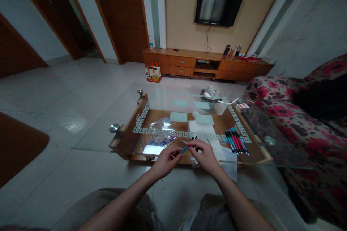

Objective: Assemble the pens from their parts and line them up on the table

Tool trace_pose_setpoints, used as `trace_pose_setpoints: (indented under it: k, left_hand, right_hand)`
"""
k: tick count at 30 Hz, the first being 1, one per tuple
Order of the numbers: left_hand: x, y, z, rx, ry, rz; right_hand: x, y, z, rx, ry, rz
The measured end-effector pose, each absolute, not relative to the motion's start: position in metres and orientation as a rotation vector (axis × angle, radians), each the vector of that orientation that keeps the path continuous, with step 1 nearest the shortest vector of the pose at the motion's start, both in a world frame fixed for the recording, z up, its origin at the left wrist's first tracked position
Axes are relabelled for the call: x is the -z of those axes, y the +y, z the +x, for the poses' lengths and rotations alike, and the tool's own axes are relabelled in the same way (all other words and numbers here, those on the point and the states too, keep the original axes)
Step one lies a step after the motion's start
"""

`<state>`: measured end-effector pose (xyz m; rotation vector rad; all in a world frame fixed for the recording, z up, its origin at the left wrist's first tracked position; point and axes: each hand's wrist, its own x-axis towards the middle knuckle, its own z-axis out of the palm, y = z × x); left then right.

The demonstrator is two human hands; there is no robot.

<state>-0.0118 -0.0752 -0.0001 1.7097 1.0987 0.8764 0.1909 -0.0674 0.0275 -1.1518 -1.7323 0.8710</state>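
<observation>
Just above the near edge of the glass table, my left hand (168, 157) grips the blue barrel of a pen (183, 149) between thumb and fingers. My right hand (202, 154) is closed in a pinch by the barrel's upper end. A thin pale stick (183, 141) shows at its fingertips, too small to make out. Two dark pen-like tips (193, 138) show just beyond the right fingers. To the right, a row of blue, red and black pens (236, 142) lies side by side on the glass. Clear plastic bags (162, 130) lie left of my hands.
The glass tabletop (100, 130) extends past its wooden base. On its far side stands a filled basket (210, 94), with a white strip (228, 101) and a card (243, 105) nearby. White paper (230, 166) shows at the near edge. A flowered sofa (303, 115) stands on the right.
</observation>
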Motion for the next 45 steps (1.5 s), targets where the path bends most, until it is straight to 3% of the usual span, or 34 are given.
trace_pose_setpoints:
  k: [6, 15, 23, 45]
  left_hand:
    - [0.003, -0.075, -0.012, -0.931, 1.1, 1.677]
    - [0.015, -0.071, -0.013, -1.026, 1.082, 1.429]
    - [0.011, -0.07, -0.013, -1.053, 1.062, 1.393]
    - [0.007, -0.07, -0.013, -1.026, 1.097, 1.414]
  right_hand:
    - [-0.03, -0.064, 0.196, -0.839, -1.748, -1.149]
    - [-0.015, -0.05, 0.24, -0.378, -1.847, -1.648]
    - [-0.006, -0.057, 0.235, -0.42, -2.13, -1.846]
    - [-0.012, -0.06, 0.229, -0.443, -2.24, -1.998]
